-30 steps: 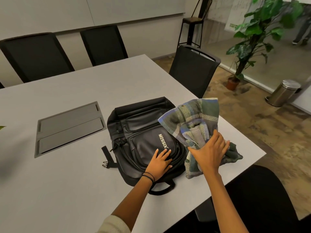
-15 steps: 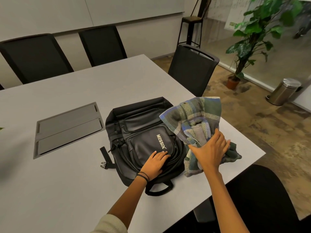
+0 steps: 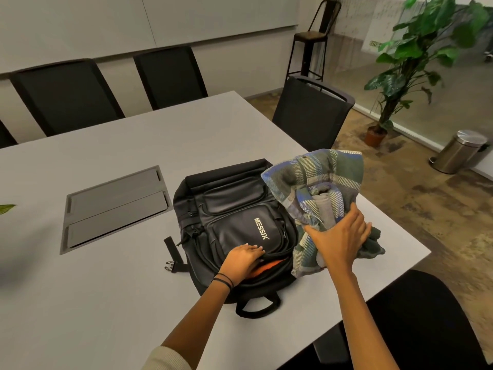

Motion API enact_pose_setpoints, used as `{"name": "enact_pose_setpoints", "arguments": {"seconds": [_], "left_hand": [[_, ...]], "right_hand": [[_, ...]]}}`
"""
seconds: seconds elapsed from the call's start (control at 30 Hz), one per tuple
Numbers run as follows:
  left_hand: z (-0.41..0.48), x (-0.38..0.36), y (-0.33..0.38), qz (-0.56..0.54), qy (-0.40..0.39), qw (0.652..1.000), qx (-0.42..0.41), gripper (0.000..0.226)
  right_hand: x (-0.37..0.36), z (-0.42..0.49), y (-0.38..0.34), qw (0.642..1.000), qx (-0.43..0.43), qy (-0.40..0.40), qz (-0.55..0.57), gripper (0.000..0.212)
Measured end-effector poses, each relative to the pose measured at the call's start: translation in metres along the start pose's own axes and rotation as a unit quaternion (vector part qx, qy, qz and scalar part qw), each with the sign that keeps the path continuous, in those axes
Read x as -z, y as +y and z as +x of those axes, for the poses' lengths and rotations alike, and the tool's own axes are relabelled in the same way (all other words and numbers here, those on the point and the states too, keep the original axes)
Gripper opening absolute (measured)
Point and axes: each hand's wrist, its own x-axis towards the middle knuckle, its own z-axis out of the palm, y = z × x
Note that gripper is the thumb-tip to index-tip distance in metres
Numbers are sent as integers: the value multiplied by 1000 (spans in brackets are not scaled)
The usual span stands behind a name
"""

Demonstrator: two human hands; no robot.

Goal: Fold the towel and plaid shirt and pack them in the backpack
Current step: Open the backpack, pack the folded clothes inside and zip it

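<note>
A black backpack [image 3: 234, 217], marked "MESSIX" in white letters on its front pocket, is seen lying flat on a grey table [image 3: 133, 145], its carry handle turned toward the viewer. The lip of its main opening is gripped by the left hand [image 3: 241, 260], fingers curled over the edge, and a strip of orange lining [image 3: 269, 268] is exposed just beneath them. Two thin dark bands [image 3: 224, 280] are worn on that wrist. Just beside the bag, on its right, one bunched plaid shirt [image 3: 314, 174] in green, blue and white is held by the right hand [image 3: 338, 241], palm turned down and fingers wrapped round the cloth. One grey towel [image 3: 324, 209] is bundled inside it and only partly shown. One two-flap hatch [image 3: 114, 206] is set into the tabletop. Three black chairs [image 3: 66, 97] are shown in full at the far edges, with one stool [image 3: 309, 36], one potted plant [image 3: 416, 49] and one steel bin [image 3: 458, 150] beyond.
</note>
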Motion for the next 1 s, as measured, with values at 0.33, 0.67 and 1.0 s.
{"name": "enact_pose_setpoints", "arguments": {"seconds": [0.33, 0.67, 1.0], "left_hand": [[15, 42, -13, -28, 139, 989, 53, 46], [43, 107, -41, -34, 199, 972, 117, 27], [74, 162, -70, -68, 222, 962, 144, 26]], "right_hand": [[-6, 1, -11, 995, -30, 11, 97, 110], [-20, -3, -24, 981, -57, 8, 187, 110], [-43, -29, -49, 967, -52, -37, 247, 108]]}}
